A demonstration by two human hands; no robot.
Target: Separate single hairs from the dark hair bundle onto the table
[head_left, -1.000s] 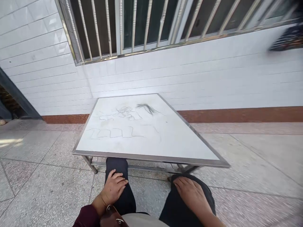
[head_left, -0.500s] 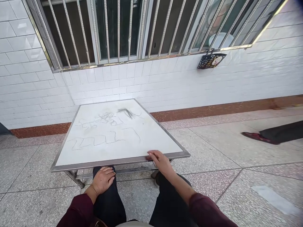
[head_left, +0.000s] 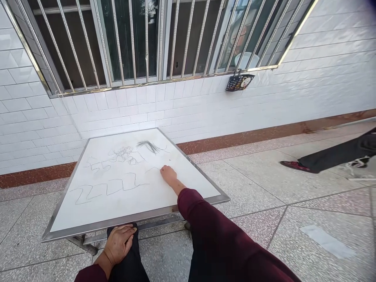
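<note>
A white-topped table (head_left: pixel 96 219) with a grey metal frame stands in front of me, its surface marked with dark scribbled lines (head_left: pixel 125 154) and a long wavy line (head_left: pixel 114 188). My right hand (head_left: pixel 169 175) is closed in a fist on the right half of the tabletop, near a thin drawn line. Its fingertips are turned away, so whatever it may hold is hidden. Resting on my left knee just below the table's front edge, my left hand (head_left: pixel 119 243) lies palm down with its fingers stretched out, holding nothing.
Behind the table is a white tiled wall (head_left: pixel 199 105) with a barred window (head_left: pixel 132 47). A dark patterned bag (head_left: pixel 239 81) hangs from the bars. At right, another person's leg (head_left: pixel 331 154) reaches across the floor. A pale flat sheet (head_left: pixel 327 241) lies on the floor.
My right hand has moved forward from the table's front edge onto the tabletop and closed into a fist. The left hand stays on the knee. The view has shifted a little right.
</note>
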